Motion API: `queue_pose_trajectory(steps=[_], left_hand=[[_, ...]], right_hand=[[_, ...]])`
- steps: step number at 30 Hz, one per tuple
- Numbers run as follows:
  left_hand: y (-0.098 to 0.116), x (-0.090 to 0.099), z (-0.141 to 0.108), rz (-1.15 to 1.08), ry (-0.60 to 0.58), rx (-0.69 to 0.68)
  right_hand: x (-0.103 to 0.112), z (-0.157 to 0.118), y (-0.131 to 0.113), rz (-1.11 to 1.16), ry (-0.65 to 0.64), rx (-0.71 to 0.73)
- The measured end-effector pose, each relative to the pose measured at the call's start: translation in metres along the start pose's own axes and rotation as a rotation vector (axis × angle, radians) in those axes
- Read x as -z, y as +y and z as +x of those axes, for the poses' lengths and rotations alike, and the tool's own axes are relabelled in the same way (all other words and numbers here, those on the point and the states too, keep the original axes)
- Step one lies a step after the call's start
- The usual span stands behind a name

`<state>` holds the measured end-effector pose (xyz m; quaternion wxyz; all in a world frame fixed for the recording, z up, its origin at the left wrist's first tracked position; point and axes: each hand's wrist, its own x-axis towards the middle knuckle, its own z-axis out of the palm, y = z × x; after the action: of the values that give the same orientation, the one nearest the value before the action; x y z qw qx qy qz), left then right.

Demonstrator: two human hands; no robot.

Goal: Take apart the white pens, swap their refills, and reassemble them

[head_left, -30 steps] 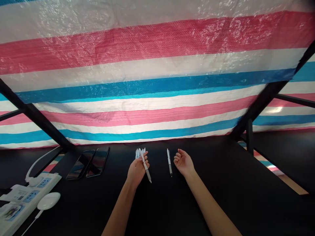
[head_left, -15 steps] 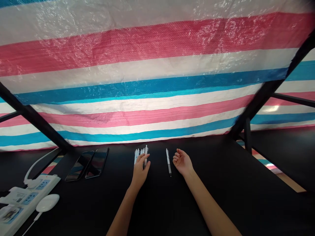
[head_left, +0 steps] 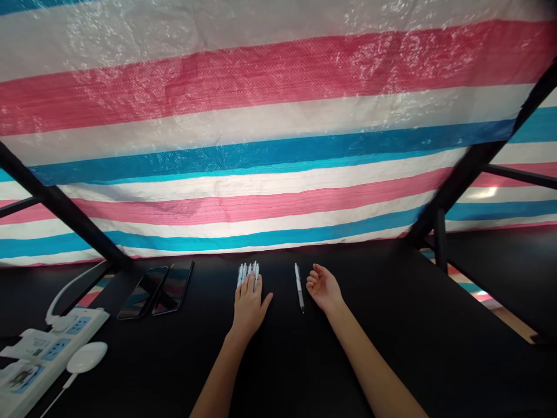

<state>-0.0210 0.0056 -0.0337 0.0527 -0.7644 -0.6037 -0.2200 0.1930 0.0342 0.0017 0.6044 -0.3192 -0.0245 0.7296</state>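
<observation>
I logged the left hand at lower centre of the frame, spread flat with its fingers apart and its fingertips lying over the near ends of a tight row of white pens. The pens sat side by side on the black worktop, partly hidden by the fingers, so I could not count them exactly; I saw no pinch on them. The right hand lay right of centre, palm turned up, fingers loosely curled and holding nothing. Just beside it, to its left, a single white-and-grey pen lay apart from the row, between the two hands. Further left on the worktop, two smartphones lay face up side by side, their dark screens reflecting the stripes. At lower left I noted a white power strip, with a white corded oval device resting against its edge. A pink, white and blue striped tarpaulin filled the upper frame, crossed at both sides by dark frame bars.
</observation>
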Motion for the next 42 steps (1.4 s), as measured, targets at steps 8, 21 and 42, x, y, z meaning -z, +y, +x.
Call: queue_pose_trajectory(steps=[8,21,42], left_hand=[[-0.002,-0.002,0.0,-0.195,0.032,0.03],[0.005,0.014,0.004,-0.279,0.04,0.058],[0.017,0.037,0.007,-0.706,-0.003,0.018]], right_hand=[[-0.001,0.0,0.007,-0.56,0.018,0.368],[0.005,-0.006,0.019,-1.515,-0.1,0.727],[-0.018,-0.028,0.018,-0.938,-0.612,0.017]])
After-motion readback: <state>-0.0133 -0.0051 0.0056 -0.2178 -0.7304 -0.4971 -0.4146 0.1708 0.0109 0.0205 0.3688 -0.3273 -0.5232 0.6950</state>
